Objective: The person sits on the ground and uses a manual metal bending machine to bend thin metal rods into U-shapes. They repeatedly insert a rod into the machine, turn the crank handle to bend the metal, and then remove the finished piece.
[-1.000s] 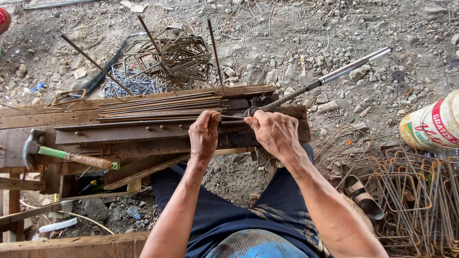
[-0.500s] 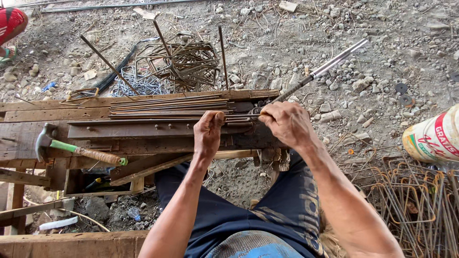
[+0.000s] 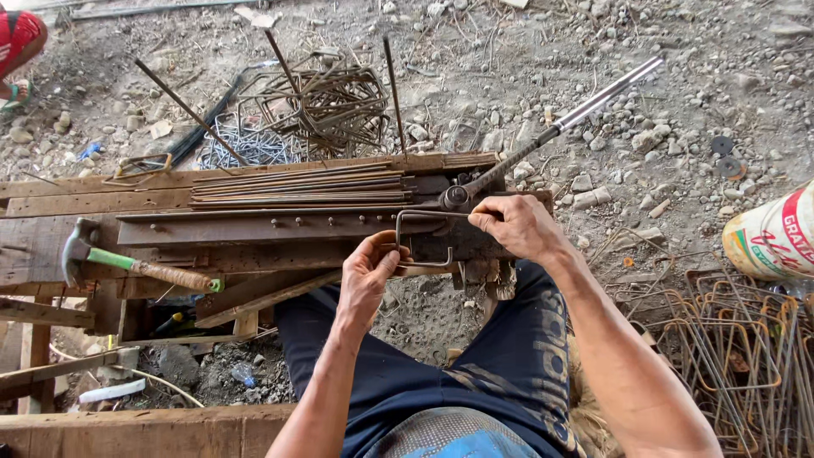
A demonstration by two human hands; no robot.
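Note:
My left hand (image 3: 366, 276) grips the near side of a thin steel rod bent into a partial rectangle (image 3: 417, 239), at the front of a wooden workbench (image 3: 51, 254). My right hand (image 3: 515, 225) pinches the same rod's far leg, next to the pivot of a long metal bending lever (image 3: 585, 106) that slants away to the upper right. A bundle of straight steel rods (image 3: 297, 188) lies along the bench just beyond my hands.
A hammer with a green-and-tan handle (image 3: 136, 267) rests on the bench at left. Finished rectangular stirrups pile at right (image 3: 738, 356) and beyond the bench (image 3: 326, 106). A white sack (image 3: 776, 237) sits at right. Another person's foot (image 3: 17, 51) shows top left. Gravel ground surrounds.
Both hands have drawn the rod toward me; its bent rectangular shape now shows between them. My left hand dropped lower, off the bench edge.

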